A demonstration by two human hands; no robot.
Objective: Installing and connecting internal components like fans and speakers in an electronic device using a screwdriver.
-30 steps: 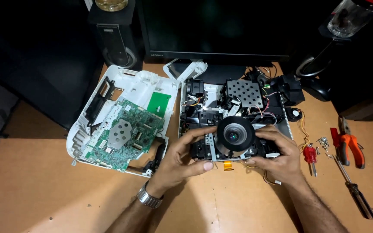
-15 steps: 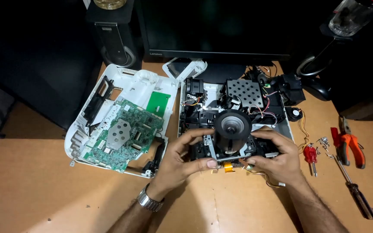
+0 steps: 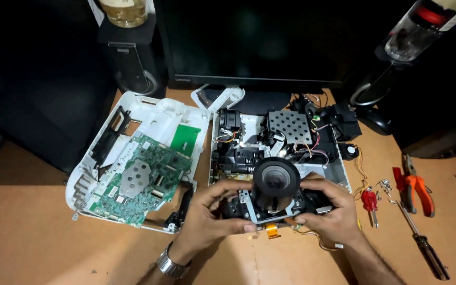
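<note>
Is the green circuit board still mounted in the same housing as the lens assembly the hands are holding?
No: the green circuit board lies in the separate white cover to the left, apart from the lens assembly.

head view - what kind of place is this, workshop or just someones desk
Most likely a home or office desk used as a makeshift electronics repair bench. A dark monitor stands at the back of a wooden desk, an opened device with a green circuit board lies on it, and pliers and a screwdriver lie at the right.
</note>
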